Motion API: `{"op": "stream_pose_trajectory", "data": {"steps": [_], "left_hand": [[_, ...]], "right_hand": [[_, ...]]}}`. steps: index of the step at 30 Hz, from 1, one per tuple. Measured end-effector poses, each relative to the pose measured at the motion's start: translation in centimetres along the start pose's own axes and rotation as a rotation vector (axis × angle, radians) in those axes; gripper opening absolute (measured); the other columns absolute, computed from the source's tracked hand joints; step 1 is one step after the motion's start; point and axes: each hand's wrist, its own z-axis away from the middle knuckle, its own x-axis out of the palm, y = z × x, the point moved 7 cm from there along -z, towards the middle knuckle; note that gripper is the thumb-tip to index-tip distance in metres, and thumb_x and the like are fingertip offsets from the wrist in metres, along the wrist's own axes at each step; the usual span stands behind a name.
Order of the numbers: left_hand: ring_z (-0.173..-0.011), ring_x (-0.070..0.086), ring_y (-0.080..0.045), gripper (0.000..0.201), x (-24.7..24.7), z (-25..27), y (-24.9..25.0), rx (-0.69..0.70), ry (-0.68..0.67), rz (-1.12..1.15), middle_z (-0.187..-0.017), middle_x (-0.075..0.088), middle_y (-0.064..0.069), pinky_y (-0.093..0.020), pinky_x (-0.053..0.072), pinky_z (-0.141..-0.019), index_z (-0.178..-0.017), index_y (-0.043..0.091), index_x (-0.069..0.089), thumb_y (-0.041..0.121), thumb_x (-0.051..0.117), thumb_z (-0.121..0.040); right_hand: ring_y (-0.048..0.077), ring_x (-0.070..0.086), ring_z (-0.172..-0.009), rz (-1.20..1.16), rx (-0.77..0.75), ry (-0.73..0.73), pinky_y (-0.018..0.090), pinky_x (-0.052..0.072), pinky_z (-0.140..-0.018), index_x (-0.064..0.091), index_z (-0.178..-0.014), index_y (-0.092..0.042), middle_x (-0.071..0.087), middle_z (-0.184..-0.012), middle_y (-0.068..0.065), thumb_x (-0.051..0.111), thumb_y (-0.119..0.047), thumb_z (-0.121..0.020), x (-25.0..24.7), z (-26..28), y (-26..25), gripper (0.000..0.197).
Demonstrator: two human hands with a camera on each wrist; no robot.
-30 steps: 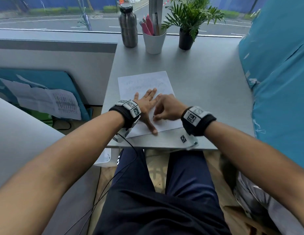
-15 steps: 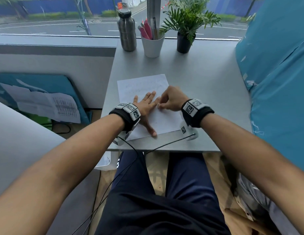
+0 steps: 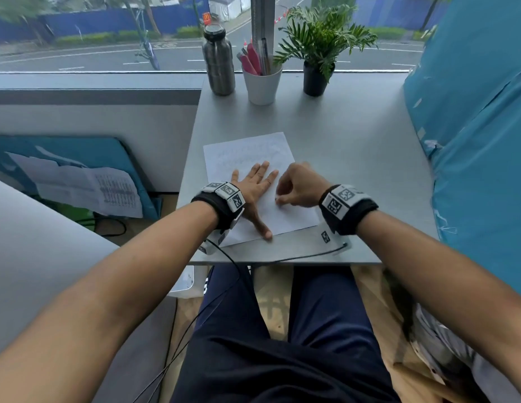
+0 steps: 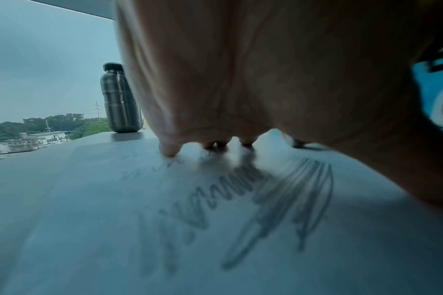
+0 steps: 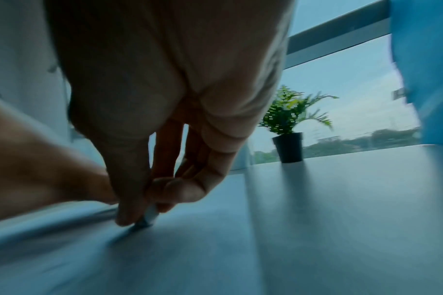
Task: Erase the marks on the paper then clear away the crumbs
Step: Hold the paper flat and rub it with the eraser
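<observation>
- The right hand (image 3: pixel 300 186) was curled up, and its thumb and fingers (image 5: pixel 129 199) pinched a small pale eraser (image 5: pixel 149 216).
- The tip of the eraser touched the flat white sheet of paper (image 3: pixel 294 213), near the paper's right side.
- The right wrist view was blurry, so the eraser's shape was hard to see.
- The left hand (image 3: pixel 254 187) lay flat on the paper with its fingers spread out straight, and it held nothing.
- The left thumb reached down to the near edge of the paper.
- The two hands were just beside each other, with the left fingers next to the right knuckles.
- In the left wrist view, dark grey pencil scribbles (image 4: pixel 286 199) showed on the paper under the palm.
- Faint lines of writing also showed on the far half of the paper in the head view.
- The paper lay on a grey surface (image 3: pixel 355 146), tilted a little, close to the near edge.
- Both wrists wore black bands with white boxes that had black square patterns on them.
- Thin black wires hung from the wrists down over the person's dark blue trousers.
- At the far end of the surface stood a tall silver metal bottle (image 3: pixel 218 61) with a dark cap.
- Beside it stood a white cup (image 3: pixel 262 85) with pink and grey pens in it.
- To the right of the cup stood a small green leafy plant in a black pot (image 3: pixel 316 80).
- A big window ran behind them.
</observation>
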Motion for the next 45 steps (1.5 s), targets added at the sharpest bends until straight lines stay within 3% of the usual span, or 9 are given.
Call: {"op": "stream_pose_trajectory", "data": {"steps": [3, 8, 17, 21, 25, 30, 36, 41, 45], "left_hand": [[-0.142, -0.034, -0.018, 0.167, 0.1, -0.2, -0.1, -0.004, -0.009, 0.009, -0.153, -0.041, 0.002, -0.059, -0.017, -0.112, -0.148, 0.029, -0.030, 0.084, 0.077, -0.033], [-0.144, -0.031, -0.019, 0.157, 0.1, -0.1, -0.2, 0.044, 0.014, 0.046, -0.156, -0.036, 0.001, -0.058, -0.017, -0.114, -0.151, 0.033, -0.022, 0.082, 0.077, -0.040], [-0.144, -0.031, -0.028, 0.144, 0.7, 0.5, -2.2, 0.013, 0.073, 0.058, -0.158, -0.032, 0.001, -0.058, -0.014, -0.115, -0.148, 0.053, -0.012, 0.083, 0.075, -0.038], [-0.143, -0.033, -0.029, 0.147, 0.7, 0.4, -2.4, -0.002, 0.056, 0.042, -0.157, -0.035, 0.002, -0.060, -0.016, -0.113, -0.147, 0.052, -0.017, 0.087, 0.073, -0.035], [-0.141, -0.036, -0.028, 0.150, 0.9, 0.5, -2.3, -0.014, 0.044, 0.022, -0.155, -0.038, 0.002, -0.061, -0.017, -0.112, -0.145, 0.052, -0.022, 0.089, 0.071, -0.033], [-0.142, -0.035, -0.029, 0.151, 0.7, 0.5, -1.7, -0.052, 0.040, 0.045, -0.155, -0.038, 0.002, -0.061, -0.017, -0.111, -0.145, 0.051, -0.022, 0.085, 0.074, -0.035], [-0.142, -0.035, -0.030, 0.153, 0.5, 0.6, -1.5, -0.082, 0.028, 0.033, -0.154, -0.039, 0.001, -0.063, -0.015, -0.112, -0.146, 0.048, -0.025, 0.084, 0.075, -0.035], [-0.142, -0.034, -0.030, 0.152, 0.5, 0.7, -1.4, -0.094, 0.029, 0.046, -0.155, -0.038, 0.000, -0.065, -0.014, -0.112, -0.146, 0.048, -0.024, 0.084, 0.076, -0.036], [-0.141, -0.036, -0.030, 0.151, 0.5, 0.8, -1.3, -0.083, 0.036, 0.049, -0.154, -0.039, 0.001, -0.065, -0.015, -0.111, -0.147, 0.048, -0.024, 0.083, 0.076, -0.038]], "right_hand": [[-0.006, 0.059, -0.052, -0.009, -0.062, -0.105, 0.006, 0.046, -0.059, 0.078, -0.078, -0.014, 0.072, -0.068, -0.005, 0.082, -0.020, -0.072, 2.1, 1.6, -1.6, 0.009], [0.010, 0.066, -0.070, -0.028, 0.048, 0.027, 0.007, 0.037, -0.068, 0.079, -0.085, -0.013, 0.075, -0.077, -0.001, 0.078, -0.025, -0.077, -0.6, 0.6, 1.8, 0.015], [0.002, 0.063, -0.061, -0.092, 0.076, 0.077, 0.004, 0.042, -0.056, 0.079, -0.084, -0.017, 0.075, -0.075, 0.001, 0.082, -0.021, -0.070, -1.8, -1.7, 1.9, 0.015], [0.005, 0.063, -0.064, -0.068, 0.048, 0.090, 0.014, 0.049, -0.065, 0.079, -0.082, -0.018, 0.074, -0.074, -0.001, 0.083, -0.022, -0.069, -1.2, -1.4, 0.9, 0.014], [0.001, 0.066, -0.068, -0.062, -0.033, -0.109, 0.014, 0.052, -0.065, 0.078, -0.079, -0.022, 0.073, -0.073, -0.008, 0.083, -0.023, -0.069, 1.6, 0.4, -0.6, 0.012], [0.009, 0.067, -0.074, -0.073, 0.074, 0.135, 0.018, 0.049, -0.080, 0.080, -0.085, -0.014, 0.075, -0.079, -0.001, 0.080, -0.021, -0.073, -1.6, -0.7, 1.6, 0.013], [0.004, 0.067, -0.069, -0.044, -0.067, -0.031, 0.018, 0.055, -0.072, 0.079, -0.080, -0.016, 0.074, -0.075, -0.006, 0.079, -0.019, -0.072, 1.7, 1.2, -1.6, 0.009], [0.011, 0.069, -0.075, -0.067, 0.082, 0.165, 0.023, 0.055, -0.080, 0.080, -0.085, -0.013, 0.075, -0.080, 0.001, 0.079, -0.020, -0.074, -1.3, -0.4, 1.3, 0.013], [0.007, 0.067, -0.071, -0.056, -0.031, 0.031, 0.020, 0.055, -0.073, 0.078, -0.081, -0.014, 0.074, -0.077, -0.003, 0.077, -0.018, -0.075, 2.2, 1.6, -2.0, 0.007]]}}
